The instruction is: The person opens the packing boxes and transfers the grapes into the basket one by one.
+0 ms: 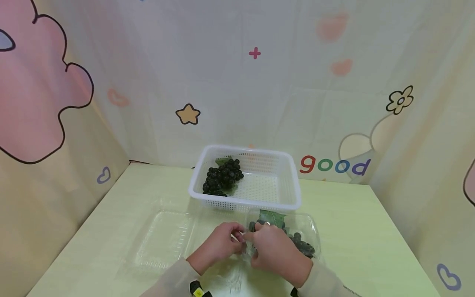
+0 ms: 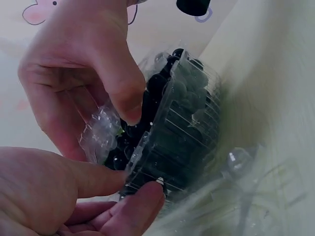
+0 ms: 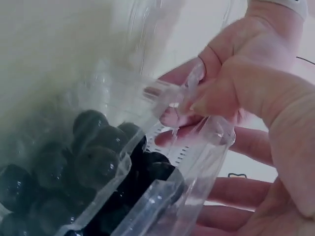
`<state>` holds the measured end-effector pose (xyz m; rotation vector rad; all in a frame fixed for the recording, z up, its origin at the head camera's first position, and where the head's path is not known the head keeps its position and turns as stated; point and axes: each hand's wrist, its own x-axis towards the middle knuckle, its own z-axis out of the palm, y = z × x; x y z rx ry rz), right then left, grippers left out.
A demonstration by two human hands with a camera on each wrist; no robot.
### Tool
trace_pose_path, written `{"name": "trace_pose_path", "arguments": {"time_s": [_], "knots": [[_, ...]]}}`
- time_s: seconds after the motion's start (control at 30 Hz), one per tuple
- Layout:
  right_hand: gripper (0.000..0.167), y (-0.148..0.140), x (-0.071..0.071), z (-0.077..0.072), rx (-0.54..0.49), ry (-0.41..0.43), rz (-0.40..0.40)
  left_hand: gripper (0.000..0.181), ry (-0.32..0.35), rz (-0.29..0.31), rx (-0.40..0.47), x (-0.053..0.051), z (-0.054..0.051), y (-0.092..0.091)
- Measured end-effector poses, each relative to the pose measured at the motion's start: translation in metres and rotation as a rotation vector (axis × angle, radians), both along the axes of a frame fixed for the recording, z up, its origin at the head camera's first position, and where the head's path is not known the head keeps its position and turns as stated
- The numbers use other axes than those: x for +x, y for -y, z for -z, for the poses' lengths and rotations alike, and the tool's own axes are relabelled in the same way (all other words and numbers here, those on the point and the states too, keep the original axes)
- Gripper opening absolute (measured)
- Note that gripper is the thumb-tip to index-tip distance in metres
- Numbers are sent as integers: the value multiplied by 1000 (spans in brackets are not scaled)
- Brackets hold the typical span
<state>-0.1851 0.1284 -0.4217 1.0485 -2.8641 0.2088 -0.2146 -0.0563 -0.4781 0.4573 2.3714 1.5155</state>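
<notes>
A clear plastic clamshell box [image 1: 314,227] with dark grapes [image 1: 304,247] inside stands at the front of the table, a green leaf [image 1: 272,217] at its far side. My left hand [image 1: 224,241] pinches the box's left edge between thumb and fingers, as the left wrist view shows. Over the same side, my right hand [image 1: 276,251] grips the clear plastic, its thumb [image 3: 216,96] on the edge and its fingers [image 3: 236,194] behind. Whether that plastic is the lid or the rim, I cannot tell. Both hands are close together at the edge.
Behind the box stands a white perforated basket [image 1: 245,205] with more dark grapes [image 1: 222,177] at its left. To the left on the table [image 1: 356,243] lies another clear plastic tray [image 1: 163,235]. A patterned curtain [image 1: 230,62] hangs behind and at both sides.
</notes>
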Motion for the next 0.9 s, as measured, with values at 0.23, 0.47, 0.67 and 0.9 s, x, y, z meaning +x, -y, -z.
{"name": "trace_pose_path", "arguments": {"time_s": [0.23,0.47,0.67,0.9], "knots": [[54,-9,12,11,-16,-120,59,31,-5,-32,-35,1,-2,0],[62,-31,20,26,-147,-183,40,37,-10,-58,-9,3,-2,-2],[64,-59,19,39,-176,-291,41,38,-10,-72,-24,3,-3,-4],[62,-84,22,36,-132,-349,47,37,38,-79,9,3,-6,-3]]}}
